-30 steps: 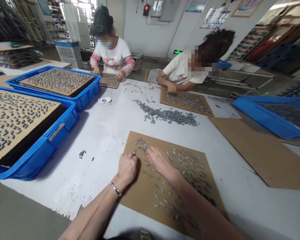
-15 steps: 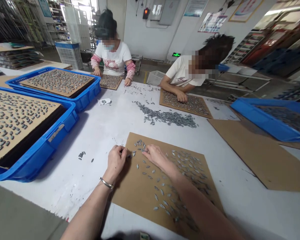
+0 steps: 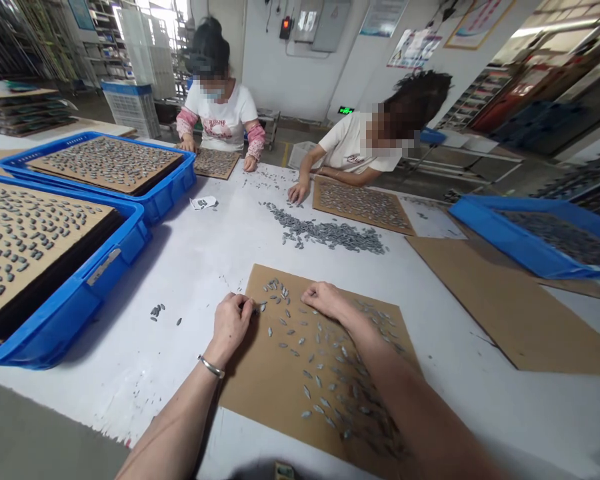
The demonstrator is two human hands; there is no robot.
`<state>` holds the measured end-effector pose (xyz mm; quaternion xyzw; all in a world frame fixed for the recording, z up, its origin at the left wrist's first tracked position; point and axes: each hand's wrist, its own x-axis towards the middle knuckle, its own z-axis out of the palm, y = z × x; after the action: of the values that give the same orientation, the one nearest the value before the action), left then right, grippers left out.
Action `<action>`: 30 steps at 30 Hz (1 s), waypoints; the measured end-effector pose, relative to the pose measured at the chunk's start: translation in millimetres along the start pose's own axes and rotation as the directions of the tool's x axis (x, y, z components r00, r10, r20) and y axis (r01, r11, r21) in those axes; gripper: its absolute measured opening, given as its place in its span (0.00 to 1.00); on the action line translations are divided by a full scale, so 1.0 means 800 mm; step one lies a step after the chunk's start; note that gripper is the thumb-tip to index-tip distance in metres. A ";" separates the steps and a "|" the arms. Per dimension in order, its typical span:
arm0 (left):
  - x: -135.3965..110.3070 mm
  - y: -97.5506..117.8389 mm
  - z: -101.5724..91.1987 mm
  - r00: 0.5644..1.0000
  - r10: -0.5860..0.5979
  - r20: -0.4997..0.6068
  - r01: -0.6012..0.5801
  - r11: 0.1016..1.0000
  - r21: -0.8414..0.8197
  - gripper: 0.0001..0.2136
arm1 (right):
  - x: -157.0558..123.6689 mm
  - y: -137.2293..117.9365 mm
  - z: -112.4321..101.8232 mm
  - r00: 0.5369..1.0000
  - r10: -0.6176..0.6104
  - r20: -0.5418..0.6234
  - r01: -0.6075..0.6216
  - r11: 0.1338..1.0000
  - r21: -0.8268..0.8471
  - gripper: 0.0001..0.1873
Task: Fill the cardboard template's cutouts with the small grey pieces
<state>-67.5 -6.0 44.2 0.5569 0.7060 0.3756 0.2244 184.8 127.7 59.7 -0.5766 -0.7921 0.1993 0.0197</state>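
- My left hand [image 3: 233,319] is at the left edge of the brown cardboard sheet [image 3: 260,380]. Its fingers are curled, with thumb and index finger close together; whether a piece is pinched cannot be determined. A metal bracelet [image 3: 211,367] encircles the wrist.
- My right hand [image 3: 323,297] is above the upper middle of the same sheet, fingers curled to a narrow grip. The fingertips are near several grey pieces; whether one is held cannot be determined.
- The grey leaf-shaped pieces [image 3: 306,392] lie spaced out on the middle and right of the sheet, partly hidden by my right forearm. A tighter group [image 3: 280,291] lies near its upper left corner, between my hands.
- The sheet rests flat on the white surface [image 3: 190,267]. A few loose pieces [image 3: 156,311] lie to its left.
- To the right: a bare cardboard panel [image 3: 515,300].
- To the left: two blue trays [image 3: 125,257], each containing cardboard covered with pieces.
- Beyond the sheet: a long loose pile [image 3: 330,233] of grey pieces.
- Across the surface: one co-worker's hand [image 3: 297,192] is at the pile's left end, beside a filled board [image 3: 400,227]. Another co-worker, in pink patterned sleeves [image 3: 255,137], is farther left.
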 end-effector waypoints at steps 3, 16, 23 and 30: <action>0.001 -0.002 0.001 1.000 -0.011 -0.006 0.011 1.000 0.006 0.12 | 0.003 -0.005 -0.004 1.000 0.007 0.006 -0.007 1.000 -0.001 0.06; 0.001 -0.007 0.003 1.000 -0.017 -0.017 0.017 1.000 0.006 0.11 | -0.009 -0.036 0.023 0.979 -0.200 0.028 0.199 0.979 0.034 0.06; -0.001 -0.006 0.004 1.000 -0.011 -0.004 0.011 1.000 -0.004 0.12 | -0.019 -0.021 0.017 0.974 -0.225 0.015 0.224 0.973 0.059 0.05; 0.001 -0.006 0.001 1.000 -0.023 -0.012 0.023 1.000 -0.012 0.12 | 0.005 -0.036 0.004 0.981 -0.189 -0.043 0.191 0.981 0.040 0.09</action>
<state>-70.1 -5.8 40.1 0.5452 0.7115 0.3805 0.2276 156.4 123.3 65.9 -0.5017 -0.8384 0.2024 0.0667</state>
